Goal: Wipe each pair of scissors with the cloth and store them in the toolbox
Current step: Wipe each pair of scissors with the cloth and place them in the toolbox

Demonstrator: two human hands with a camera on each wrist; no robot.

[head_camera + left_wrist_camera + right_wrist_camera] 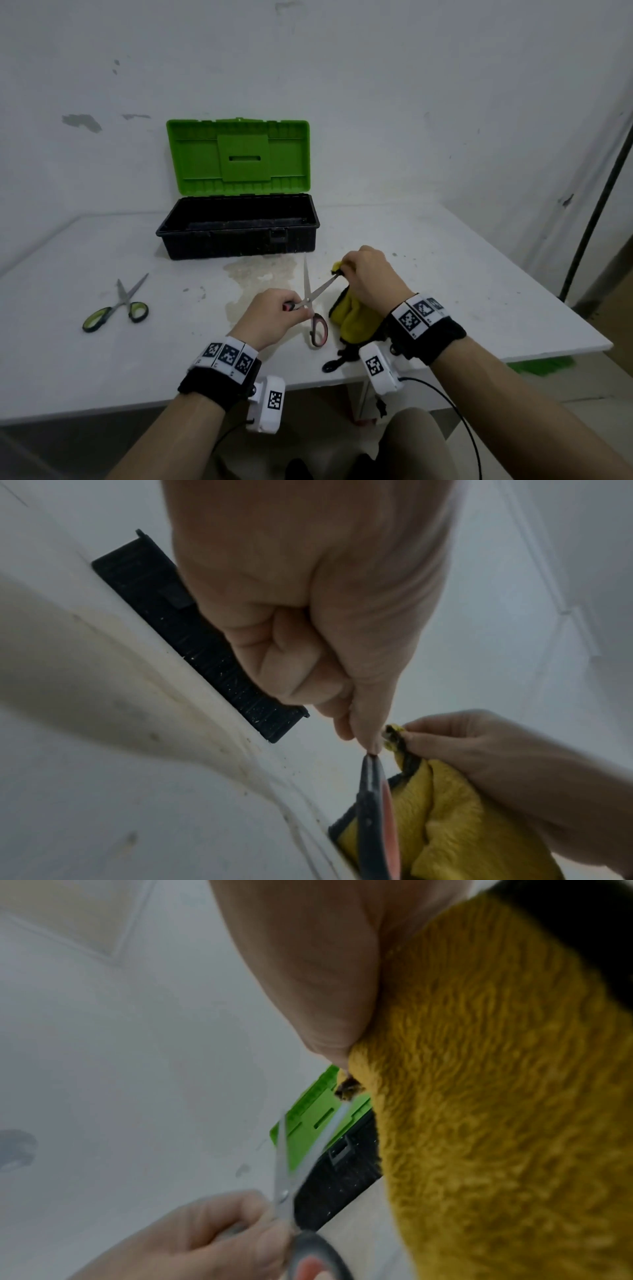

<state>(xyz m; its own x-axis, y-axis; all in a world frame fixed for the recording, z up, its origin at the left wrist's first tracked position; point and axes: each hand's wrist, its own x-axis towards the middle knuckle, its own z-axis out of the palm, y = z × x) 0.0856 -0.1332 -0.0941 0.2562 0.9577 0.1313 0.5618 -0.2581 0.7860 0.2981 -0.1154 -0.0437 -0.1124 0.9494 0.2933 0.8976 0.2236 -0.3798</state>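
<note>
Yellow cloth pinched round one blade by the right hand, left hand gripping the splayed red-handled scissors, risks snagging or nicking fingers.

left hand grips red scissors | right hand pinches yellow cloth on blade | toolbox open

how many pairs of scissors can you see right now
2. The red-handled scissors are held open by the left hand, one blade in the yellow cloth. The green-handled scissors lie on the table's left side. The toolbox floor is partly hidden.
</note>
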